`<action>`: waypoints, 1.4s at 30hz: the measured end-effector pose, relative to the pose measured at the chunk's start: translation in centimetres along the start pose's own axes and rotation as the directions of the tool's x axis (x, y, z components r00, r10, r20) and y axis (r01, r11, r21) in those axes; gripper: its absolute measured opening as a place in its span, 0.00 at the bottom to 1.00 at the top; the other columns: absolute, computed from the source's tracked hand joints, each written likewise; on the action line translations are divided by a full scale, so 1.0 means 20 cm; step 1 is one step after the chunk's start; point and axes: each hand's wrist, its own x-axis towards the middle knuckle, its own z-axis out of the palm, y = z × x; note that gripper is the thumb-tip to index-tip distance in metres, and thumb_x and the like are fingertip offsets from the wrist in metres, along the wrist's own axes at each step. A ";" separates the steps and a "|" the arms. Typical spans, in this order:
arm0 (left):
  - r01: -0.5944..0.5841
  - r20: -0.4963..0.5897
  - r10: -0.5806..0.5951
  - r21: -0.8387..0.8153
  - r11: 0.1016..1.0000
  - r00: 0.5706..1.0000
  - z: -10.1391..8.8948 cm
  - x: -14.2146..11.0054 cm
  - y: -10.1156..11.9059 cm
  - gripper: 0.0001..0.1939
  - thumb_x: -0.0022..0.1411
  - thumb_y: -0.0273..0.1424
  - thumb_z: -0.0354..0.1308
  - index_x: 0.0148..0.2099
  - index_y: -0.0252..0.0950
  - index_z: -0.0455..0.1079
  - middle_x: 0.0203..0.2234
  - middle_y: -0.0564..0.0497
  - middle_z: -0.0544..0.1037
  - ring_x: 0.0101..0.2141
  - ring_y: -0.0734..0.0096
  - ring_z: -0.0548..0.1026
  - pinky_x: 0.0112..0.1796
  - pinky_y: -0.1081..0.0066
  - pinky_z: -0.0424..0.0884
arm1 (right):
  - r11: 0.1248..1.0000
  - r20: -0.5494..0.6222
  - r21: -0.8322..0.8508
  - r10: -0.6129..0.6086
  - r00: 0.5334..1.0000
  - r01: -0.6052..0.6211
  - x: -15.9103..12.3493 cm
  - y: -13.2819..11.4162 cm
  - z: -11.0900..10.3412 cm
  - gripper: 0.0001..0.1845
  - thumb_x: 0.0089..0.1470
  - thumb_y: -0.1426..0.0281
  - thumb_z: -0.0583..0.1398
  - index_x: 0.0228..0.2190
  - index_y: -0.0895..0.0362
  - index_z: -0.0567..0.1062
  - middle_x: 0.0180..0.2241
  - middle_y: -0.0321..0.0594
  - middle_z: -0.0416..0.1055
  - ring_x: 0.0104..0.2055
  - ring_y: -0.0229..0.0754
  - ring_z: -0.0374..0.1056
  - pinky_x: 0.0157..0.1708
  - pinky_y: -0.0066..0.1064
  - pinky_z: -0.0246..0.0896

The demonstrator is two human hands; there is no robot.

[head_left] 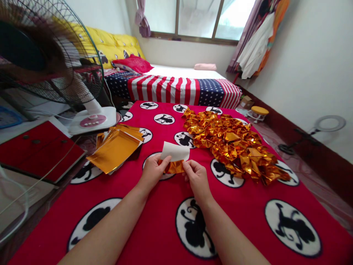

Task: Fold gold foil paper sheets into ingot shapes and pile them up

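Note:
A sheet of gold foil paper (175, 151) is held between my two hands, its plain white side up and its lower edge folded over to show a gold strip. My left hand (154, 170) pinches the sheet's left edge, thumb on top. At the opposite edge, my right hand (196, 176) grips the fold between thumb and curled fingers. Left of my hands lies a stack of flat gold foil sheets (116, 149). A heap of folded gold foil pieces (228, 138) spreads over the right side of the red cloth (154, 235).
A standing fan (92, 116) is close on the left, beside a red-fronted cabinet (35, 147). Beyond the cloth stands a bed with a flag-patterned cover (171, 88). On the right are a yellow stool (259, 110) and a ring light (329, 123) by the wall.

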 end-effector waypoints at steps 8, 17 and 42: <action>-0.013 0.017 0.012 0.017 1.000 1.000 0.00 0.00 0.00 0.21 0.59 0.46 0.58 0.36 0.31 0.77 0.27 0.48 0.80 0.29 0.66 0.75 0.29 0.75 0.69 | 1.000 -0.001 0.006 0.002 1.000 -0.002 0.00 0.01 0.00 0.21 0.52 0.52 0.62 0.22 0.57 0.70 0.17 0.31 0.64 0.18 0.32 0.55 0.18 0.25 0.47; 0.011 0.019 -0.011 -0.006 1.000 1.000 0.00 0.00 0.00 0.20 0.58 0.46 0.59 0.36 0.32 0.77 0.26 0.49 0.80 0.28 0.67 0.75 0.29 0.75 0.68 | 1.000 0.000 0.004 0.010 1.000 -0.010 0.00 0.00 0.00 0.21 0.51 0.52 0.62 0.22 0.57 0.70 0.17 0.31 0.64 0.17 0.32 0.55 0.17 0.25 0.46; -0.021 0.010 0.020 0.069 0.997 1.000 0.00 0.00 0.02 0.20 0.59 0.46 0.58 0.33 0.31 0.76 0.24 0.50 0.78 0.27 0.68 0.74 0.27 0.75 0.67 | 1.000 0.004 -0.002 -0.003 1.000 0.003 0.00 0.02 0.00 0.21 0.53 0.53 0.61 0.22 0.57 0.71 0.17 0.31 0.64 0.17 0.32 0.54 0.17 0.24 0.46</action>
